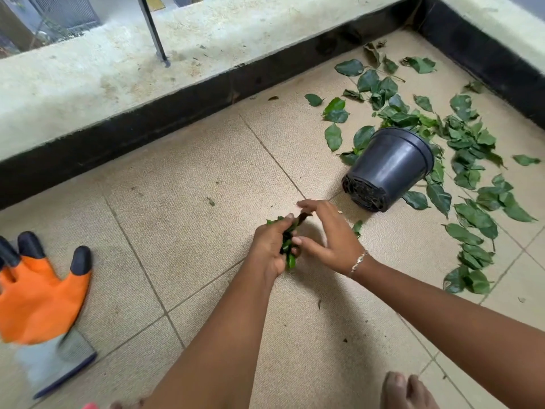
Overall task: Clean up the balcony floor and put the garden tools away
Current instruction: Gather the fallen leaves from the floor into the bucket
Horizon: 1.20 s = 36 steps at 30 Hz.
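A bunch of green leaves (289, 251) sits in the left hand (269, 246), whose fingers are clenched around it just above the tiled balcony floor (191, 231), in the middle of the view. The right hand (331, 237) is spread loosely with fairly straight fingers, its thumb against the bunch, gripping nothing; a thin bracelet (358, 261) circles that wrist. A single leaf (357, 227) lies just beside the right hand. Beyond it, one black plastic pot (390, 165) lies tipped on its side, its base turned toward the hands. Loose leaves (472, 160), too many to count, are scattered around and behind the pot towards the corner. Well apart on the left lies one orange glove (38, 299) with black fingertips and a grey cuff. Bare toes (408, 391) show at the bottom edge.
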Tool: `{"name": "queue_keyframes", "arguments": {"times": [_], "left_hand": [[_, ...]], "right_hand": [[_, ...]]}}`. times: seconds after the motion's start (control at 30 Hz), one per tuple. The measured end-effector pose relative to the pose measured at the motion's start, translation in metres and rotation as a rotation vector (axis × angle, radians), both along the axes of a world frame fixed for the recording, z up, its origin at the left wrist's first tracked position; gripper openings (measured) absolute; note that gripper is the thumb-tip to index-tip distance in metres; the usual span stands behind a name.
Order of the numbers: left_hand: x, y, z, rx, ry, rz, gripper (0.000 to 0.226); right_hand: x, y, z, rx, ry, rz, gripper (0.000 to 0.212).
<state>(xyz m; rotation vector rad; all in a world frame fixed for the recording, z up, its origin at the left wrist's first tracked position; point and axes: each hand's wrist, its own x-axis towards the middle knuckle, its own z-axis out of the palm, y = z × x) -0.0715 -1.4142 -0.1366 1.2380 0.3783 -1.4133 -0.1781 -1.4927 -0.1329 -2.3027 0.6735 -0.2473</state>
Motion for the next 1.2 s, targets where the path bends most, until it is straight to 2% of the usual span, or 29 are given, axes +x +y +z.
{"name": "queue_keyframes", "arguments": {"times": [0.1, 0.17, 0.2, 0.33, 0.4, 0.5, 0.57, 0.63, 0.7, 0.77, 0.83, 0.87, 0.9, 1.0, 1.07, 1.13, 1.2], "left_hand": [[0.004, 0.000, -0.005, 0.028, 0.002, 0.067, 0.017], [0.004, -0.001, -0.006, 0.025, 0.029, 0.065, 0.019], [0.003, -0.001, -0.006, 0.027, 0.039, 0.056, 0.020], [-0.011, -0.001, -0.002, 0.042, 0.060, 0.002, 0.034], [-0.018, -0.002, -0.003, 0.031, 0.029, -0.037, 0.039], [-0.027, -0.008, 0.001, 0.009, 0.001, -0.092, 0.028], [-0.033, -0.016, 0.010, -0.026, 0.048, -0.088, 0.020], [-0.040, -0.027, 0.022, -0.082, 0.126, -0.060, 0.020], [-0.047, -0.041, 0.033, -0.107, 0.187, -0.001, 0.024], [-0.052, -0.052, 0.041, -0.112, 0.208, 0.055, 0.025], [-0.056, -0.059, 0.045, -0.106, 0.182, 0.089, 0.023], [-0.058, -0.061, 0.045, -0.095, 0.154, 0.090, 0.022], [-0.060, -0.062, 0.043, -0.086, 0.129, 0.081, 0.021], [-0.069, -0.063, 0.043, -0.080, 0.085, -0.001, 0.020], [-0.075, -0.062, 0.044, -0.081, 0.076, -0.059, 0.016], [-0.088, -0.065, 0.044, -0.076, 0.065, -0.111, 0.011], [-0.101, -0.066, 0.044, -0.064, 0.065, -0.175, 0.012]], "right_hand": [[-0.039, -0.012, -0.013, -0.077, 0.211, -0.019, 0.079], [-0.062, -0.015, -0.024, -0.208, 0.439, 0.007, 0.073], [-0.071, -0.013, -0.031, -0.291, 0.478, 0.025, 0.064], [-0.077, -0.011, -0.034, -0.440, 0.272, -0.038, 0.021], [-0.065, -0.019, -0.023, -0.411, 0.290, -0.070, 0.009], [-0.046, -0.029, -0.008, -0.284, 0.381, -0.144, 0.008], [-0.031, -0.031, 0.006, -0.200, 0.314, -0.190, 0.009], [-0.016, -0.032, 0.029, -0.138, 0.252, -0.183, 0.020], [-0.007, -0.040, 0.055, -0.187, 0.285, -0.126, 0.023], [-0.010, -0.053, 0.077, -0.222, 0.388, -0.004, 0.018], [-0.020, -0.069, 0.097, -0.203, 0.458, 0.137, 0.018], [-0.027, -0.077, 0.104, -0.214, 0.431, 0.142, 0.013], [-0.034, -0.085, 0.111, -0.235, 0.363, 0.071, 0.008], [-0.050, -0.123, 0.114, -0.281, 0.074, -0.399, 0.015], [-0.054, -0.148, 0.100, -0.126, 0.033, -0.656, 0.025], [-0.057, -0.165, 0.083, 0.081, 0.027, -0.724, 0.022], [-0.055, -0.163, 0.072, 0.200, 0.015, -0.690, 0.008]]}}
